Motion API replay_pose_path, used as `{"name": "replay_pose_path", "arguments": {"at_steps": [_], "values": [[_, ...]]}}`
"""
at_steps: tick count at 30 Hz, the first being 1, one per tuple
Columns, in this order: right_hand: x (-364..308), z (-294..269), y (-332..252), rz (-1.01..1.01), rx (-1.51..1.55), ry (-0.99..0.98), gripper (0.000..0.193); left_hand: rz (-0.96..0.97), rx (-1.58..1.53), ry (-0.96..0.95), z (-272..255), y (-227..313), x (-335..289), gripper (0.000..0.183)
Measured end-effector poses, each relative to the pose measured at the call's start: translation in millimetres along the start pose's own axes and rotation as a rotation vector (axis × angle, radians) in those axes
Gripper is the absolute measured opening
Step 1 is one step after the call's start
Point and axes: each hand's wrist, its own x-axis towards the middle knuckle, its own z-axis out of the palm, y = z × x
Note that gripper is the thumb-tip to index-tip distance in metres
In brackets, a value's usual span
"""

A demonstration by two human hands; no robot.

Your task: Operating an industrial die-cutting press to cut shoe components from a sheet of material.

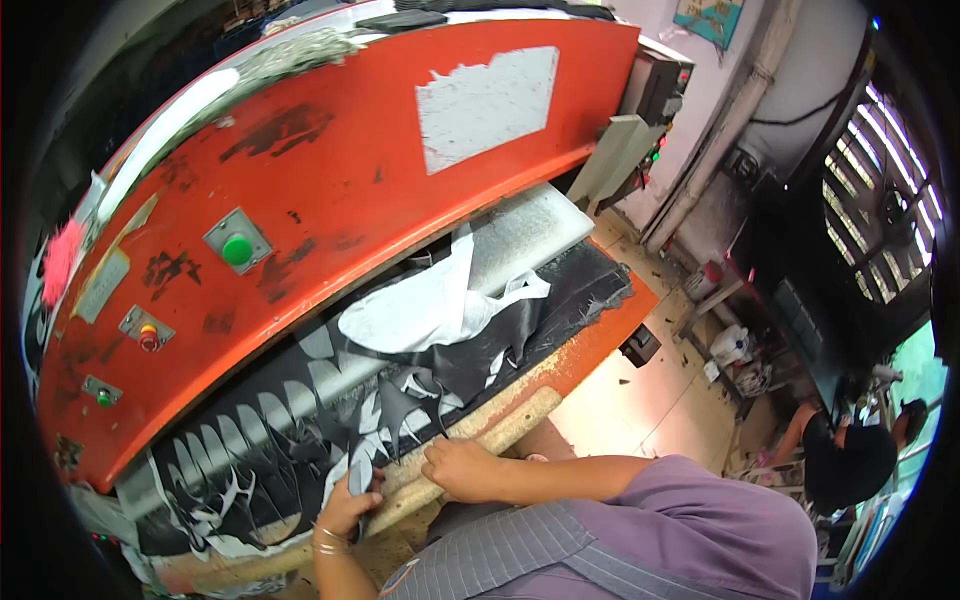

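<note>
My left hand point(345, 508), with bangles at the wrist, is closed around a small stack of grey-and-black cut pieces point(360, 474) at the front edge of the machine bed. A little to the right, my right hand point(462, 470) is curled just above the tan padded rail point(520, 425); whatever its fingertips pinch is hidden or too small to name. In front of both hands lies black sheet material point(395, 405) with pale backing, cut into ragged strips and pointed scraps. Farther back, a white piece of sheet point(415, 310) is folded over on the bed.
A large red press point(340, 150) spans the far side, with a green button point(237, 249) and a red knob point(149, 338) on its face. Pointed offcuts point(240, 430) line the bed's left part. Another person point(850, 460) sits at the far right, beyond the tiled floor point(650, 390).
</note>
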Motion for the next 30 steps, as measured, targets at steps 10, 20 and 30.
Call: {"name": "replay_pose_path", "arguments": {"at_steps": [10, 20, 30], "values": [[157, -117, 181, 0.593, 0.035, 0.306, 0.075, 0.19, -0.815, -0.101, 26, 45, 73, 0.037], [207, -93, 249, 0.623, 0.115, 0.125, 0.063, 0.361, -0.715, 0.226, 62, 118, 240, 0.031], [205, -113, 261, 0.638, 0.011, -0.16, 0.076, 0.369, -0.592, 0.327, 80, 86, 245, 0.032]]}}
